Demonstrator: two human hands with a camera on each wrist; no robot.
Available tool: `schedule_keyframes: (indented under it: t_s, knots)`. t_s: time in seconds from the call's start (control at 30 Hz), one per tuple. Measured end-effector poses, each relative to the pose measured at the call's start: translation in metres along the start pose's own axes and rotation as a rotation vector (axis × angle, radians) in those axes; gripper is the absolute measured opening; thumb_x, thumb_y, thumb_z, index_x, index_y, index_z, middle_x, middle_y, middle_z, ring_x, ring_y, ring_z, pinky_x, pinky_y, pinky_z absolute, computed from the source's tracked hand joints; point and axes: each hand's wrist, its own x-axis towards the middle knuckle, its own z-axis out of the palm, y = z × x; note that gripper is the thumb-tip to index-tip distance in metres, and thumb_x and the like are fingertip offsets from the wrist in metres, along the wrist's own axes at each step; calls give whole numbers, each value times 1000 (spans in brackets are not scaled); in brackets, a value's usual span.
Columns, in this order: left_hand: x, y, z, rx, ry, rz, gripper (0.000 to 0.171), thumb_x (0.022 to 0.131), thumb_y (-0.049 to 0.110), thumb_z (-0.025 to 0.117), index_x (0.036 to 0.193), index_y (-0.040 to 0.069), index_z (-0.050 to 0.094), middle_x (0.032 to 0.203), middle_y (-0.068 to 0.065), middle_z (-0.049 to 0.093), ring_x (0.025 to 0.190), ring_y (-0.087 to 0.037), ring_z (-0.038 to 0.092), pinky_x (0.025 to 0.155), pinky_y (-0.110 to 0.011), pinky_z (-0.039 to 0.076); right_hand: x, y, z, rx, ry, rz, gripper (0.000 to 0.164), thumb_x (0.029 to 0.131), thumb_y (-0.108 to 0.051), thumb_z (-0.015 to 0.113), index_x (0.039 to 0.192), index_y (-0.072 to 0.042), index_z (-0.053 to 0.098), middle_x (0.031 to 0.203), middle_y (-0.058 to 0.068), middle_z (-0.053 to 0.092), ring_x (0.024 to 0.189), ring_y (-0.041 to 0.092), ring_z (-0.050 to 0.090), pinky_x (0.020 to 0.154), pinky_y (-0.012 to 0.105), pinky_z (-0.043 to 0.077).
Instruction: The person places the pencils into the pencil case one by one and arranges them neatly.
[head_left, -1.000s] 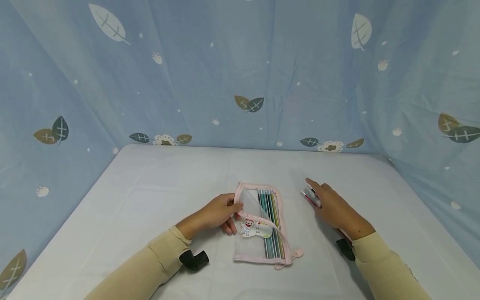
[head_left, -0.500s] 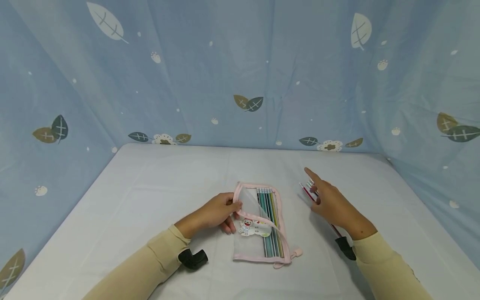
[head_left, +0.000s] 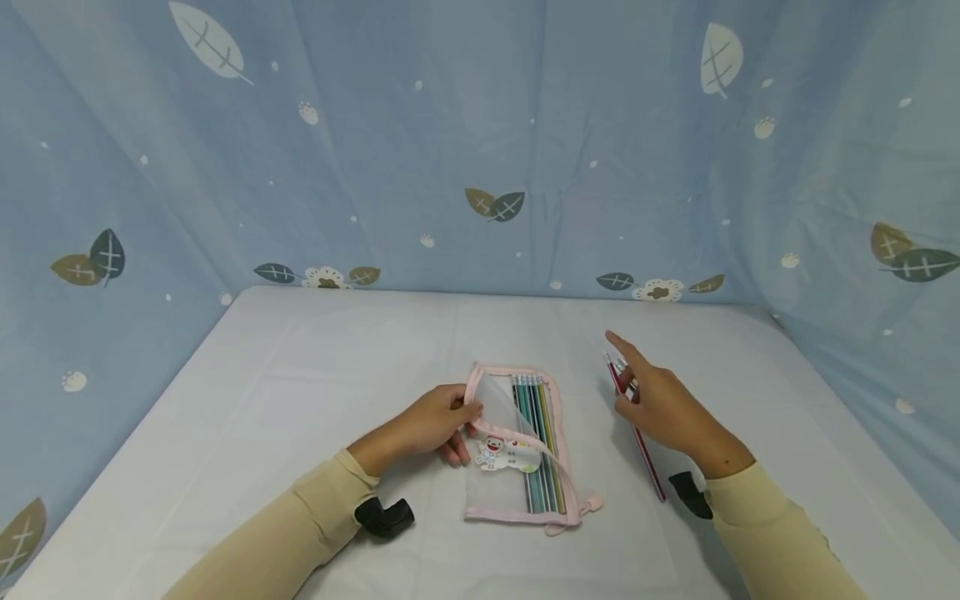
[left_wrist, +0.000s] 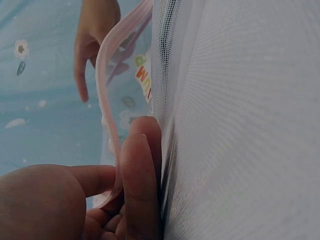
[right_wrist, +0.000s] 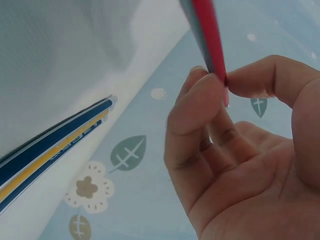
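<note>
Fingers of left hand (head_left: 431,425) pinching pouch (head_left: 495,490) by edge (left_wrist: 114,36), right hand (head_left: 663,414) pinching red pencil (head_left: 649,465), tabletop (head_left: 612,454) between

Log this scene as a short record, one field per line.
Left hand: pinches the pink edge of the pouch
Pouch: see-through mesh, open, on the white table
Pouch contents: row of pencils, side by side along its right side
Right hand: pinches a red pencil, apart from the pouch
Near right hand: blue and yellow pencils; whether held is unclear
Backdrop: blue cloth printed with leaves
</note>
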Motion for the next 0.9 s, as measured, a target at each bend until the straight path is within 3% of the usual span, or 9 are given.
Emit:
schedule_keyframes:
  t_s: [0.27,0.53,0.9]
  knots:
    - [-1,2,0,8,-4,6,22,98,28,44,103,7,50,88,-12,58,54,-22,66,50,-38,58,-1,-1,-1,31,51,-18,82,82,-3,59,148,-22,14,94,8,59,55,9,50,41,22,45]
    - [0,0,0,15,-1,-6,25,97,30,45,103,7,51,88,-12,58,55,-23,66,50,-38,58,0,-4,0,159,57,0,76,85,-4,56,146,-28,18,102,10,56,56,11,56,42,20,50]
    - [1,1,-1,0,-10,-8,23,98,28,45,104,6,50,90,-13,58,55,-23,66,50,-38,58,1,-11,1,342,162,25,76,87,-2,55,144,-36,19,101,10,54,66,16,62,47,25,55]
